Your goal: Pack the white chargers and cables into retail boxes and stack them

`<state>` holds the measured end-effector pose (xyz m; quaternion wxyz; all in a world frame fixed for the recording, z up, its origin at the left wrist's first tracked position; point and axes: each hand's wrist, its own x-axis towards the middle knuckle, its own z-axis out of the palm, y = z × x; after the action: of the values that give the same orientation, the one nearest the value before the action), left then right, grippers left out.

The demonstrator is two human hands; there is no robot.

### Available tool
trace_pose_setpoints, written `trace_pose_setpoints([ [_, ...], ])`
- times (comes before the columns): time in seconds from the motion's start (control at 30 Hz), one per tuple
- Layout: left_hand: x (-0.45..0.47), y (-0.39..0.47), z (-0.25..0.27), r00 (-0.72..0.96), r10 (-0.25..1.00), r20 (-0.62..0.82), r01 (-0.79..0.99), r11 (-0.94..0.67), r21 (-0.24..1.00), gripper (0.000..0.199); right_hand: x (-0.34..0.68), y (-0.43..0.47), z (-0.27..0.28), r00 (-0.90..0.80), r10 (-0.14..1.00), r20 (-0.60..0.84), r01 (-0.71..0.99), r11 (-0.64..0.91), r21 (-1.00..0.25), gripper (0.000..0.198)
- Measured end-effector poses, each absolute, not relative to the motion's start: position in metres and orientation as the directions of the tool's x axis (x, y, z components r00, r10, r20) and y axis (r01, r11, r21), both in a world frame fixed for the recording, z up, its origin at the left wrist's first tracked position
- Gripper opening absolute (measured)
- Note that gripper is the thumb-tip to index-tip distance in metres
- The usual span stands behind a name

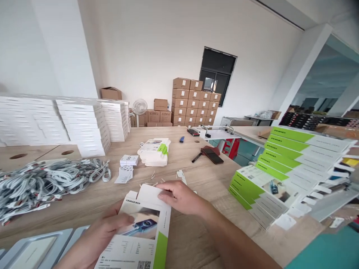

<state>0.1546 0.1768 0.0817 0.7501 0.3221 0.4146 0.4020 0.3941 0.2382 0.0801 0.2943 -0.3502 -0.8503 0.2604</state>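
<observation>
The white-and-green printed carton [140,244] is held over the worktop [213,179], long axis running away from the person, flapped end farthest, near end cut off. The left hand [110,224] grips its left side, fingers mostly hidden behind; the right hand's [179,196] fingers pinch the far flap [149,194].

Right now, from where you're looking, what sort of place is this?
Probably a packing workshop: brown cartons are stacked in the background, coiled cables lie heaped on the table, and a printed box is held in the foreground.
</observation>
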Motion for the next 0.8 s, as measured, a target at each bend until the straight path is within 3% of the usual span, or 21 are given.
trace_pose_setpoints([
  [0.2,0.161,0.175,0.09,0.328,0.885,-0.332,-0.279,0.426,0.861,0.066,0.395,0.236,0.081,-0.533,0.807,0.255,0.483,0.538,-0.691,0.019],
  [0.4,0.157,0.176,0.09,0.42,0.852,-0.312,-0.169,0.412,0.895,0.042,0.386,0.232,0.074,-0.531,0.78,0.331,0.59,0.621,-0.516,0.007],
  [0.47,0.155,0.179,0.087,0.407,0.862,-0.303,-0.049,0.352,0.935,0.031,0.38,0.228,0.07,-0.548,0.755,0.359,0.614,0.655,-0.44,0.005],
  [0.53,0.154,0.18,0.086,0.362,0.889,-0.28,0.179,0.229,0.957,0.025,0.376,0.225,0.066,-0.59,0.75,0.299,0.583,0.652,-0.484,0.005],
  [0.6,0.156,0.179,0.09,0.325,0.909,-0.261,0.403,0.117,0.908,0.026,0.375,0.226,0.063,-0.642,0.754,0.141,0.503,0.553,-0.664,0.008],
  [0.7,0.162,0.176,0.101,0.345,0.906,-0.247,0.522,0.033,0.852,0.027,0.381,0.235,0.059,-0.717,0.688,-0.116,0.348,0.209,-0.914,0.023],
  [0.8,0.166,0.173,0.107,0.377,0.895,-0.239,0.495,0.024,0.868,0.031,0.387,0.247,0.052,-0.765,0.601,-0.233,0.196,-0.128,-0.972,0.04],
])
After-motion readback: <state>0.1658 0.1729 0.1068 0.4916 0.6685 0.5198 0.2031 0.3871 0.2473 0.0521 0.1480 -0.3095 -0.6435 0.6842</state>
